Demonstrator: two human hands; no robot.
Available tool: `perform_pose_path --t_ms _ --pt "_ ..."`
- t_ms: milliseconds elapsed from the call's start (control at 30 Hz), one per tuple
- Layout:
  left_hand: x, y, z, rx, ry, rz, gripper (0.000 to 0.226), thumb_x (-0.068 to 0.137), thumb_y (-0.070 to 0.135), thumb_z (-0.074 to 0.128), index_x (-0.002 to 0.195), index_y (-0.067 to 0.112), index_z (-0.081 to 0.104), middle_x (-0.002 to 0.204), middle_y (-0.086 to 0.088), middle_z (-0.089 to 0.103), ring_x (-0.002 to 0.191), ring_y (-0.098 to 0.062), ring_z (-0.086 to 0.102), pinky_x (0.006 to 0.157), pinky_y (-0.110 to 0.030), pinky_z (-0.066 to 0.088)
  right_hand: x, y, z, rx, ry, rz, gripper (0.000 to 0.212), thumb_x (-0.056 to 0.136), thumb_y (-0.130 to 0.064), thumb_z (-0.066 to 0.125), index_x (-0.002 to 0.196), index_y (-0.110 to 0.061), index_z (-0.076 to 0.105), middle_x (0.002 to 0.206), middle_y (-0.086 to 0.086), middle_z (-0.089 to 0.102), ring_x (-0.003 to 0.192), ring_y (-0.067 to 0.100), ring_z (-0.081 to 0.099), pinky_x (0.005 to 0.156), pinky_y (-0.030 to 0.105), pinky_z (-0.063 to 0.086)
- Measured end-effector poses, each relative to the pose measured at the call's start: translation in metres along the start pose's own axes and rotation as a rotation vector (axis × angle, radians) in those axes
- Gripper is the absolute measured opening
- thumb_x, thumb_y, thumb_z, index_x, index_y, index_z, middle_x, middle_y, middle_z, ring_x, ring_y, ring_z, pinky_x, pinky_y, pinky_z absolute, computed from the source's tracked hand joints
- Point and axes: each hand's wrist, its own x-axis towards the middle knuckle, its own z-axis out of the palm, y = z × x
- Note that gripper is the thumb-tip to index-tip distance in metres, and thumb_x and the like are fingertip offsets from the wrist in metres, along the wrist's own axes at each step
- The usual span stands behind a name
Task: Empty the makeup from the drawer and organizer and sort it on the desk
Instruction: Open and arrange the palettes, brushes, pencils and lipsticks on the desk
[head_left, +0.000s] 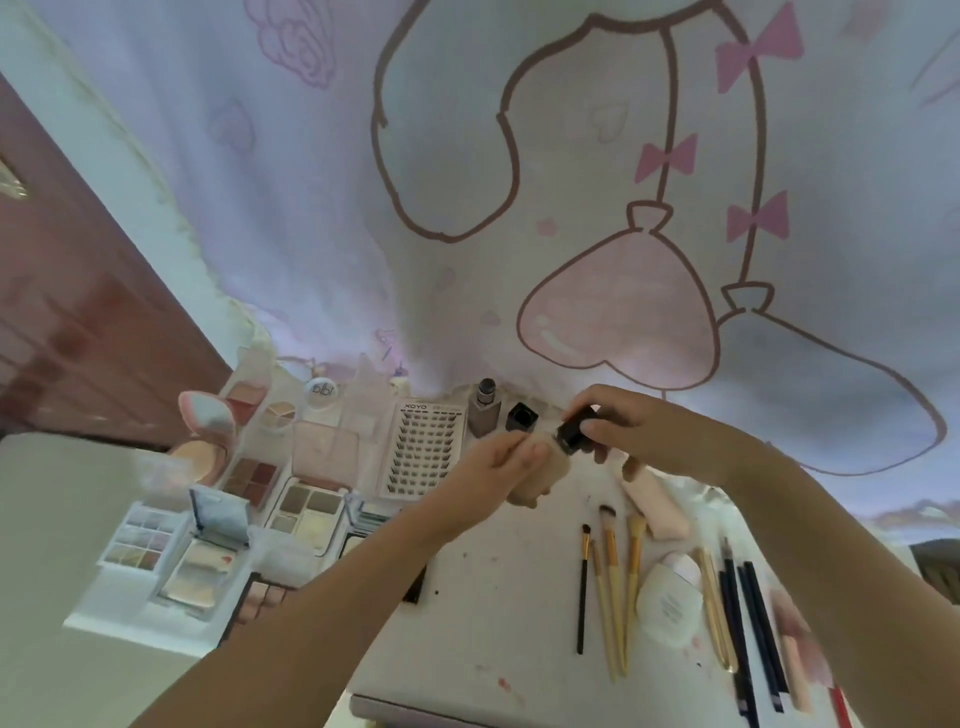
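Behind everything hangs a pale cloth (519, 182) printed with pink bows and heart balloons; below it your white counter (498, 613) carries the makeup, marked with a few small stains. On the left of the counter lie the open palettes (306, 512) in rows, touching or overlapping one another; beside them, toward the middle, sits the lash tray (423, 449), flat, its long side running away from you. Your two forearms reach in from the bottom edge and meet above the middle of the counter. Between them you hold the beige bottle (535, 475) off the surface; it is tilted, its long axis slanting from lower left to upper right, black cap (574, 434) pointing up and to the right. Your left hand (498, 465) is wrapped around the bottle's body, fingers curled closed on it; your right hand (639, 434) pinches the cap, fingers narrow around it. To the right lie four brushes (610, 587) side by side, bristles away from you; further right, dark pencils (748, 634) lie parallel to them. Behind the hands stand a grey bottle (484, 410) and a small black pot (521, 417).
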Motion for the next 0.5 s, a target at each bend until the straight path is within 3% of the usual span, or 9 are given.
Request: perform_pose_path --t_ms 67,100,200,267,367,433,500 --pt "-0.015 0.005 -0.015 0.088 0.03 0.03 0.02 0.095 0.031 0.048 0.11 0.019 0.057 0.096 0.001 0.062 0.076 -0.005 0.063 0.066 -0.021 0.055 -0.006 -0.017 0.002 0.056 -0.078 0.001 0.02 0.099 -0.024 0.045 0.115 -0.028 0.055 0.107 -0.004 0.062 0.091 0.011 0.064 0.065 0.022 0.053" --pt "-0.023 0.006 -0.021 0.126 0.044 0.041 0.016 0.094 0.031 0.051 0.107 0.023 0.057 0.096 0.001 0.061 0.08 -0.011 0.064 0.068 -0.027 0.057 -0.009 -0.026 0.006 0.044 -0.095 0.024 0.021 0.099 -0.031 0.043 0.118 -0.029 0.053 0.108 -0.004 0.063 0.09 0.013 0.066 0.064 0.022 0.054" --pt "-0.042 0.009 -0.032 0.182 0.07 0.032 0.016 0.092 0.03 0.055 0.107 0.022 0.055 0.099 -0.003 0.058 0.082 -0.022 0.062 0.064 -0.034 0.059 -0.01 -0.047 0.025 -0.089 -0.072 0.115 0.038 0.098 -0.051 0.032 0.101 -0.022 0.057 0.079 -0.001 0.07 0.058 0.013 0.062 0.05 0.018 0.043" --pt "-0.052 0.011 -0.037 0.182 0.076 0.032 0.016 0.093 0.027 0.054 0.107 0.018 0.055 0.098 -0.006 0.058 0.078 -0.02 0.062 0.057 -0.032 0.058 -0.009 -0.053 0.035 -0.159 -0.026 0.095 0.037 0.099 -0.047 0.035 0.092 -0.018 0.057 0.068 -0.002 0.064 0.049 0.009 0.049 0.046 0.016 0.037" --pt "-0.065 0.012 -0.046 0.158 0.077 0.028 0.018 0.094 0.026 0.052 0.109 0.016 0.055 0.097 -0.006 0.059 0.075 -0.017 0.062 0.054 -0.028 0.057 -0.014 -0.057 0.044 -0.158 -0.019 -0.042 0.011 0.097 -0.026 0.048 0.107 -0.024 0.053 0.092 -0.004 0.06 0.07 0.007 0.057 0.056 0.016 0.047" --pt "-0.071 0.01 -0.051 0.176 0.082 0.036 0.015 0.094 0.027 0.053 0.107 0.02 0.056 0.095 -0.003 0.059 0.076 -0.018 0.063 0.055 -0.029 0.057 -0.018 -0.059 0.047 -0.054 -0.04 -0.05 0.021 0.096 -0.024 0.05 0.117 -0.027 0.05 0.107 -0.003 0.059 0.086 0.01 0.064 0.061 0.019 0.052" --pt "-0.075 0.01 -0.053 0.19 0.084 0.053 0.012 0.093 0.027 0.054 0.105 0.022 0.056 0.094 0.0 0.058 0.077 -0.017 0.062 0.056 -0.03 0.058 -0.022 -0.062 0.053 -0.02 -0.05 -0.014 0.022 0.097 -0.036 0.046 0.117 -0.028 0.049 0.106 -0.003 0.062 0.082 0.01 0.066 0.058 0.019 0.05"
